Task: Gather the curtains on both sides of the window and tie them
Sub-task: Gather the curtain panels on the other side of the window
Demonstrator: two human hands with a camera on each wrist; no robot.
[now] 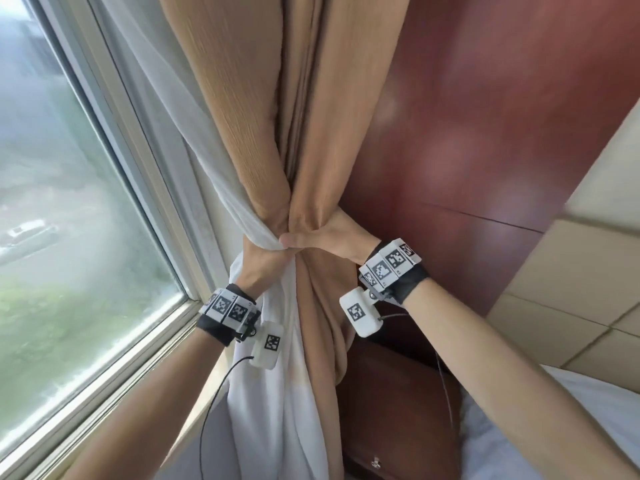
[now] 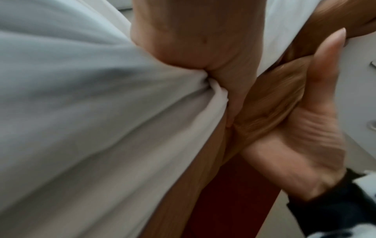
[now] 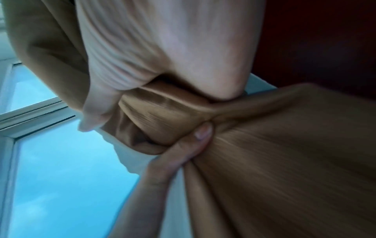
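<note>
A tan curtain (image 1: 242, 98) and a white sheer curtain (image 1: 180, 150) hang beside the window and are bunched into one bundle at mid-height. My right hand (image 1: 320, 237) grips the bundle from the right, its thumb across the front. Just below, my left hand (image 1: 265, 268) grips the bundle from the left. In the left wrist view my left hand (image 2: 183, 45) squeezes the white sheer (image 2: 71, 120) against the tan cloth (image 2: 138, 103), with the right hand (image 2: 301, 132) alongside. In the right wrist view my right hand (image 3: 162, 51) wraps the tan folds (image 3: 284, 161). No tie-back shows.
The window (image 1: 69, 202) and its pale frame (image 1: 145, 188) fill the left. A dark red wooden wall panel (image 1: 485, 133) stands behind the curtains, with a wooden nightstand (image 1: 398, 410) below. A beige padded headboard (image 1: 571, 306) and white bedding (image 1: 512, 452) lie at the right.
</note>
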